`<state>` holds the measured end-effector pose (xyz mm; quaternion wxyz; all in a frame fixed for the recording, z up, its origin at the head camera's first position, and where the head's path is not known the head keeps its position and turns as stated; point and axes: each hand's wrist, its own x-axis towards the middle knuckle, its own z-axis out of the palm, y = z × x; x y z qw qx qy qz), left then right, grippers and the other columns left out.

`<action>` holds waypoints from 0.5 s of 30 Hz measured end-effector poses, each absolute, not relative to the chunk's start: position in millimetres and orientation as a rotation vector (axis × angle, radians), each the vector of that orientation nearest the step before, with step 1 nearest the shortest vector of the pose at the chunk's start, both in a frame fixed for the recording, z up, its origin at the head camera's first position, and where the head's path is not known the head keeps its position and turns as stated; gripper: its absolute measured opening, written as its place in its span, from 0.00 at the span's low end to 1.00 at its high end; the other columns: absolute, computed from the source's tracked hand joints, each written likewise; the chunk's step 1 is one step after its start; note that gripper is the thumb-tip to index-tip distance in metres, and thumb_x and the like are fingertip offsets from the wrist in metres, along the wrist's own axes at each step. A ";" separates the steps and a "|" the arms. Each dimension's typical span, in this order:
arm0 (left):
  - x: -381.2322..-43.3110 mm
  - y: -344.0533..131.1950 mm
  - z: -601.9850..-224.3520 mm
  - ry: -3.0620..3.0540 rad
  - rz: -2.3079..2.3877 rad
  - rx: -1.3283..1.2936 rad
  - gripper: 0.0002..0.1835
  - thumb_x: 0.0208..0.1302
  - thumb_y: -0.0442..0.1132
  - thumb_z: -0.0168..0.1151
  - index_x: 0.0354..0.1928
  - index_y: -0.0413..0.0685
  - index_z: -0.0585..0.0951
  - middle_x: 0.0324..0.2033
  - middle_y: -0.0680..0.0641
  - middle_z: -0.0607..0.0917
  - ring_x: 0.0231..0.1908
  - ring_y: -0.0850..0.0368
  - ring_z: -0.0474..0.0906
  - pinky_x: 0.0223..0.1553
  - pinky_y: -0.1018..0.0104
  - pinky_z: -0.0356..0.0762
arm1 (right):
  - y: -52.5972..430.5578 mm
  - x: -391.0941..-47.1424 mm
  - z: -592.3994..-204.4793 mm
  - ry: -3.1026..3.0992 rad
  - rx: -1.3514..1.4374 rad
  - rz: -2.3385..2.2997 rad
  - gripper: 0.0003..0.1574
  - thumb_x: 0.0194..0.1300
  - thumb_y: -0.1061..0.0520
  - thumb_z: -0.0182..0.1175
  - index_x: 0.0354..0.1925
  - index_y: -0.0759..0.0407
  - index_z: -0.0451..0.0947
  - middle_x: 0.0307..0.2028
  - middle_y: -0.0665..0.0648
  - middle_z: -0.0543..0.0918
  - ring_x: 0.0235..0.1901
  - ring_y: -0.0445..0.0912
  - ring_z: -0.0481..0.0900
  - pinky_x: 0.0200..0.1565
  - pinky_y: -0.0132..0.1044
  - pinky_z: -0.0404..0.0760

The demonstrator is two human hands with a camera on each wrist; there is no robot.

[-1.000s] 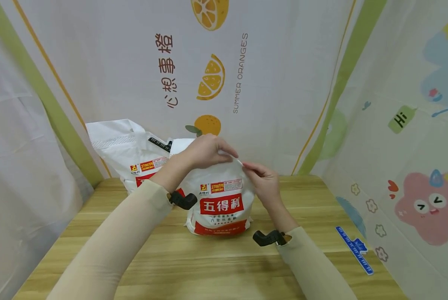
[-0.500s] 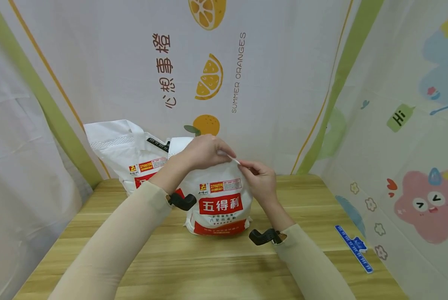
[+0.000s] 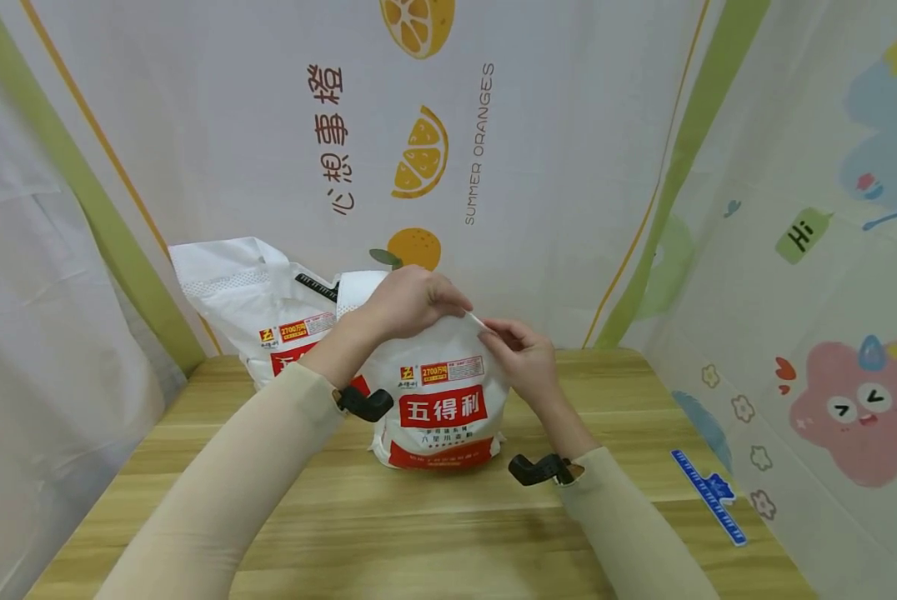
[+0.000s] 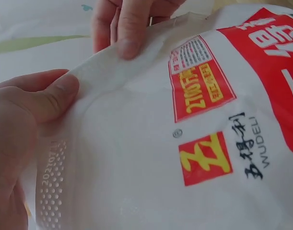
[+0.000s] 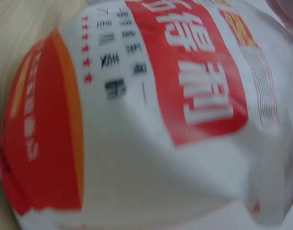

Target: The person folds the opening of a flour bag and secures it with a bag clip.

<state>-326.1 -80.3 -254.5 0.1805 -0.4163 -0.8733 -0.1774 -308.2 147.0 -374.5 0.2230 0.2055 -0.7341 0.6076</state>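
White bag (image 3: 437, 367) pinched at top by both hands (image 3: 416, 302); left forearm (image 3: 231, 483) partly hides second bag (image 3: 242, 308); blue strip (image 3: 709, 497) right.

Room right, blocked left
You have room over the tabletop (image 3: 606, 408) right of the front bag (image 3: 439, 383); the second bag (image 3: 249, 310) blocks its left, and the curtain (image 3: 568, 200) hangs behind both.

From your head, one view looks forward and down over the light wood-grain counter (image 3: 388, 533); your wrist views face the plump white, red-printed bag (image 3: 443, 392) up close, sharing its white-lettered red panel (image 5: 199, 76).
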 end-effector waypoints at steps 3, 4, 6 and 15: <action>-326.5 -81.8 -253.8 -2.464 -0.531 -1.189 0.08 0.74 0.39 0.72 0.50 0.53 0.96 0.46 0.51 0.96 0.48 0.54 0.93 0.52 0.56 0.89 | 155.7 -308.8 -376.6 -2.118 0.557 1.648 0.15 0.73 0.61 0.73 0.54 0.66 0.89 0.48 0.69 0.91 0.41 0.36 0.88 0.42 0.28 0.89; -326.6 -81.8 -253.5 -2.464 -0.537 -1.194 0.08 0.74 0.39 0.73 0.50 0.53 0.96 0.46 0.51 0.96 0.47 0.54 0.93 0.51 0.56 0.89 | 158.1 -308.8 -377.8 -2.141 0.547 1.633 0.14 0.73 0.61 0.73 0.53 0.66 0.89 0.47 0.69 0.91 0.40 0.36 0.88 0.41 0.28 0.89; -326.4 -81.5 -252.4 -2.471 -0.554 -1.200 0.08 0.74 0.39 0.73 0.50 0.53 0.96 0.45 0.51 0.96 0.46 0.54 0.93 0.49 0.57 0.89 | 161.4 -308.8 -379.6 -2.162 0.531 1.595 0.11 0.72 0.61 0.74 0.50 0.66 0.90 0.45 0.68 0.91 0.38 0.37 0.87 0.39 0.27 0.88; -324.5 -85.3 -246.0 -2.544 -0.422 -1.230 0.12 0.72 0.41 0.75 0.54 0.53 0.94 0.51 0.50 0.95 0.49 0.51 0.92 0.52 0.53 0.87 | 159.6 -310.0 -386.4 -2.113 0.505 1.544 0.06 0.70 0.64 0.75 0.43 0.67 0.91 0.41 0.68 0.90 0.35 0.35 0.83 0.38 0.23 0.83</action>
